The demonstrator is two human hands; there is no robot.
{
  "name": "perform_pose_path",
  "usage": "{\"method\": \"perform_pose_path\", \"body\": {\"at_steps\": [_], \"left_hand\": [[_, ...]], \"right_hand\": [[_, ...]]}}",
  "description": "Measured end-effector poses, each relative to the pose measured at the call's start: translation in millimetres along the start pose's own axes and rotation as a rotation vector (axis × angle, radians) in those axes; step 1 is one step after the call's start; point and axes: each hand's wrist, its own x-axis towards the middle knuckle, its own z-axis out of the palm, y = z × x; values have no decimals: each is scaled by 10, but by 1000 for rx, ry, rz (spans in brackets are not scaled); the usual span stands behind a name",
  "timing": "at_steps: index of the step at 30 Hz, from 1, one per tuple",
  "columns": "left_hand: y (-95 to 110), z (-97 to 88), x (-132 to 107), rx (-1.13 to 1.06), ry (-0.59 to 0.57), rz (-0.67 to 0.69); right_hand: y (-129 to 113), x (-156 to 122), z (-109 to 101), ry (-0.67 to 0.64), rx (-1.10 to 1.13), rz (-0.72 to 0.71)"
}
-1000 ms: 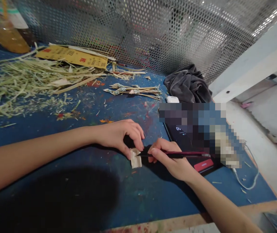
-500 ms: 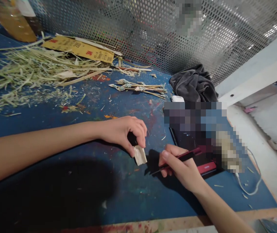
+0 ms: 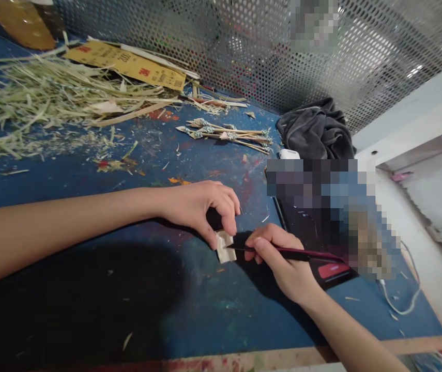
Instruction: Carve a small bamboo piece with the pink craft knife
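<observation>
My left hand [image 3: 201,206] pinches a small, flat, pale square piece [image 3: 226,254] against the blue tabletop; its material is hard to make out. The thumb lies at the piece's left edge and the curled fingers are above it. From the right, my right hand [image 3: 277,256] grips a slim dark-red craft knife [image 3: 298,254] much like a pen. The knife's dark pointed tip lies over the pale piece, close to my left fingers. Whether the tip cuts into the surface cannot be seen.
Beyond my hands lie several thin pointed sticks with patterned bindings [image 3: 244,135]. Shredded plant strips [image 3: 69,98] and yellow sandpaper [image 3: 127,64] are at the back left. A dark cloth [image 3: 317,129], a white case [image 3: 289,154] and a partly blurred black device [image 3: 302,222] sit right.
My right hand has shifted slightly left and up, bringing the knife tip from the bare tabletop onto the pale piece. My left hand keeps its hold. The view has moved a little.
</observation>
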Motion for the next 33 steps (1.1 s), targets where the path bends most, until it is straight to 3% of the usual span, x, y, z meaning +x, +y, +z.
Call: {"method": "perform_pose_path", "body": {"at_steps": [7,12,15,20,25,29,33], "left_hand": [[-5,5,-4,-8,42,53],[-11,0,2,1,15,43],[-15,-3,7,6,9,39],[-11,1,13,-2,7,22],[-11,4,8,-6,24,37],[-5,-1,11,4,15,34],[-2,0,17,2,12,23]], "right_hand": [[-57,-47,-16,-79,12,96],[37,-60,34,76,228,96],[47,-41,60,95,140,11],[-11,-46,33,36,-16,-10],[-8,-93,5,-36,70,105],[42,-84,49,49,223,133],[38,-50,87,105,154,27]]}}
